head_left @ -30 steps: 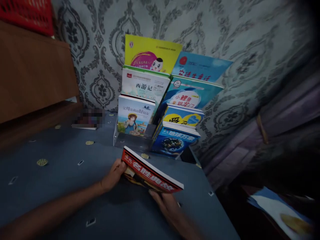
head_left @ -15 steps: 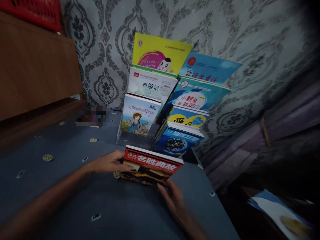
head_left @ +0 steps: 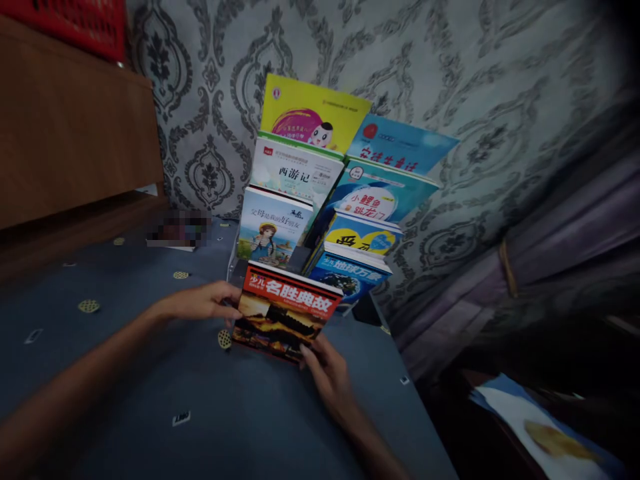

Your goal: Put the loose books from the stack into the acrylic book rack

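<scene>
A red-topped book (head_left: 283, 313) with a dark and orange picture stands tilted before a stepped book rack (head_left: 239, 272). My left hand (head_left: 207, 301) closes on its left edge, thumb on the cover side. My right hand (head_left: 326, 370) grips the lower right corner, with some fingers hidden behind the book. Several books fill the rack in two columns: a yellow book (head_left: 310, 110), a white one (head_left: 297, 170) and a beach-cover book (head_left: 275, 230) on the left; a blue book (head_left: 400, 143), a teal one (head_left: 387, 193), a yellow-and-blue one (head_left: 363, 235) and an earth-cover book (head_left: 345, 277) on the right.
The rack stands on a dark blue patterned cloth (head_left: 125, 373) against a wallpapered wall (head_left: 450, 80). A blurred-out book (head_left: 180, 231) lies at the left by a wooden cabinet (head_left: 75, 127), topped by a red basket (head_left: 75, 23). Purple curtains (head_left: 450, 293) hang on the right.
The red-topped book has been raised nearer the rack and now covers more of the lower left books. Both hands still hold it. The view has shifted slightly.
</scene>
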Tool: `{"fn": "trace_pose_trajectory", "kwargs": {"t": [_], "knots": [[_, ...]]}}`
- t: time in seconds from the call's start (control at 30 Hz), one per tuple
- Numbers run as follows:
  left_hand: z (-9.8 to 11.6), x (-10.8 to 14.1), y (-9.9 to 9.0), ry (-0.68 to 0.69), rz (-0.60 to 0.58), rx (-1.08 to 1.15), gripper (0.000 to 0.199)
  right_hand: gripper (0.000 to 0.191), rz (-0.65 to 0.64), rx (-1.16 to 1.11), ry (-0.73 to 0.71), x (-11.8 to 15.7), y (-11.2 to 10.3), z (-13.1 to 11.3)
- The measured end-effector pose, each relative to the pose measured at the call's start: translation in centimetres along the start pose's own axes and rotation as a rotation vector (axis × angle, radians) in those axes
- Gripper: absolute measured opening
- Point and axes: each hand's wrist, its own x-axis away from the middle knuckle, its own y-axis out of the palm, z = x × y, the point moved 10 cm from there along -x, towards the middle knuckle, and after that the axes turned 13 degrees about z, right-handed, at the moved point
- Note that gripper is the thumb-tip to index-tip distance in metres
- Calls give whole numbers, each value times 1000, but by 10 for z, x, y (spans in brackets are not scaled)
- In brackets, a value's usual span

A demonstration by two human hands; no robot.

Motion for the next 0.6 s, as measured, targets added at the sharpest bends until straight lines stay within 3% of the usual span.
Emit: {"fn": "trace_pose_trajectory", "kwargs": {"t": [0.1, 0.2, 0.3, 0.43, 0.6], "knots": [[27, -5, -12, 50, 125, 54, 28, 33, 45, -28, -26, -19, 1, -15], [43, -7, -19, 96, 163, 14, 33, 29, 65, -63, -35, -32, 4, -24], [32, -3, -19, 50, 135, -6, 34, 27, 28, -70, -24, -31, 12, -21], [2, 2, -28, -46, 239, 61, 41, 25, -39, -64, 22, -17, 23, -7], [-7, 3, -26, 8, 228, 36, 30, 25, -33, -74, 19, -17, 24, -7]]}}
